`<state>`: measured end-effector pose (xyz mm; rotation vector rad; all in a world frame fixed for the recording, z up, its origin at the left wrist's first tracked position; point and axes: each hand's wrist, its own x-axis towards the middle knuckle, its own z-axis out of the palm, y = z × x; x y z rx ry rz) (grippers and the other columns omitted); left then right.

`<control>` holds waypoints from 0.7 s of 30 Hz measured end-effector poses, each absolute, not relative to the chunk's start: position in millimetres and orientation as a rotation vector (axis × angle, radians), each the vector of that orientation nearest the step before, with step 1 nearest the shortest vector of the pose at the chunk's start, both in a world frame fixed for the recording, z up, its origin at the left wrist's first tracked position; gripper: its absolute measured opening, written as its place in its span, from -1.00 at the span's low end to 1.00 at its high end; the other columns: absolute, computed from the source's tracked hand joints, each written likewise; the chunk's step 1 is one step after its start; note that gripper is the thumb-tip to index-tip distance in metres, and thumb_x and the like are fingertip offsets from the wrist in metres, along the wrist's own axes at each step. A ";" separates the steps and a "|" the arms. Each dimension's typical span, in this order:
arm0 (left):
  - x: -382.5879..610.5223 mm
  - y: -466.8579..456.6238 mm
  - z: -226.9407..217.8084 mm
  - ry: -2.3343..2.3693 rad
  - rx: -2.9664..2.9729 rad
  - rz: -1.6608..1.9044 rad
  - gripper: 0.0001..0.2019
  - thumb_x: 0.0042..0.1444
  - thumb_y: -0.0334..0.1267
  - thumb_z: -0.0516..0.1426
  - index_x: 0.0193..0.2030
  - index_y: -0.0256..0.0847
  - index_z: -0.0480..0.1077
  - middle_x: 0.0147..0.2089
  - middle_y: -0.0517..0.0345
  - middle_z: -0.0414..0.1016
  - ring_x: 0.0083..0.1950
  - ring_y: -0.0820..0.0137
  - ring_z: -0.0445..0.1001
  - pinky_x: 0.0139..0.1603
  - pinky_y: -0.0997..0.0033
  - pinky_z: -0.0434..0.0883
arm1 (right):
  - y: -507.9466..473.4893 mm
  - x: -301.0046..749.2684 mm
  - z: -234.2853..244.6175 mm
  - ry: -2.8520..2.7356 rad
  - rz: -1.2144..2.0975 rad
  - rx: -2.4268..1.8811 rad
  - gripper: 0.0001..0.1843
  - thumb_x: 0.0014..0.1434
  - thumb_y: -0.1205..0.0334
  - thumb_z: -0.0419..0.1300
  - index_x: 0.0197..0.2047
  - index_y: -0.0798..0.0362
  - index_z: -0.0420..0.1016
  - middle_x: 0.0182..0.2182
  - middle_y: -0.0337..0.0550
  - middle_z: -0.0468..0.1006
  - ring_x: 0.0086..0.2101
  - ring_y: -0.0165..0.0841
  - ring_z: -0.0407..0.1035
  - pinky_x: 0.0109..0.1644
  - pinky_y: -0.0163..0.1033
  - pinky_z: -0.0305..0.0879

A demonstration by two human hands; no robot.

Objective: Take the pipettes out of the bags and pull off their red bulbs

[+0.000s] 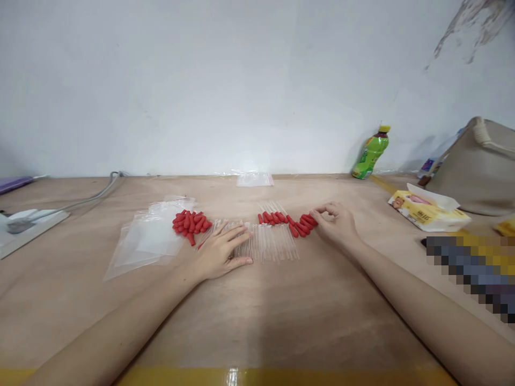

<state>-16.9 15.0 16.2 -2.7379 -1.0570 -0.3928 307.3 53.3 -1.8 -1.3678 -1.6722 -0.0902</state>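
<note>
My left hand (222,251) lies flat with fingers stretched out over the left end of a row of clear glass dropper tubes (269,244) on the wooden table (257,316). A loose pile of red rubber bulbs (190,222) sits just behind it. My right hand (335,222) has its fingers pinched together at the right end of a line of red bulbs (290,221) that cap the tubes. Whether it grips one of them is hard to make out.
Clear plastic bags (151,236) lie left of the bulbs, another bag (254,179) by the wall. A green bottle (370,153), a tissue pack (426,210) and a beige bag (478,166) stand at the right. A cable (86,199) and tray (28,225) are at the left.
</note>
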 end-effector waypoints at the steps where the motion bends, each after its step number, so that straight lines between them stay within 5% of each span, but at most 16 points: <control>1: -16.3 15.8 16.7 -1.056 -2.739 -0.375 -0.42 0.10 0.14 -0.04 0.16 -0.17 0.19 0.19 -0.02 0.24 0.24 0.18 0.14 0.25 -0.09 0.00 | 53.0 303.3 1.4 -1.699 -0.080 -1.387 -0.78 0.03 0.10 0.13 -0.48 0.02 0.51 -0.48 -0.18 0.49 -0.40 -0.33 0.31 -0.26 -0.22 0.18; 10: -13.5 14.5 17.8 -0.975 -2.686 -0.446 -0.38 0.08 0.16 -0.03 0.18 -0.20 0.17 0.19 -0.07 0.23 0.25 0.17 0.12 0.26 -0.07 -0.05 | 58.1 255.1 23.3 -2.050 -0.048 -1.579 -0.71 0.00 -0.07 0.16 -0.33 -0.10 0.58 -0.38 -0.16 0.48 -0.26 -0.26 0.27 -0.20 -0.18 0.05; 21: -16.1 15.5 12.1 -0.967 -2.635 -0.598 -0.50 0.16 -0.04 -0.01 0.20 -0.19 0.13 0.21 -0.07 0.19 0.25 0.16 0.12 0.25 -0.09 0.00 | 66.6 256.8 24.1 -1.805 0.145 -1.460 -0.78 -0.01 0.09 0.13 -0.52 -0.02 0.54 -0.42 -0.17 0.51 -0.33 -0.28 0.33 -0.27 -0.19 0.19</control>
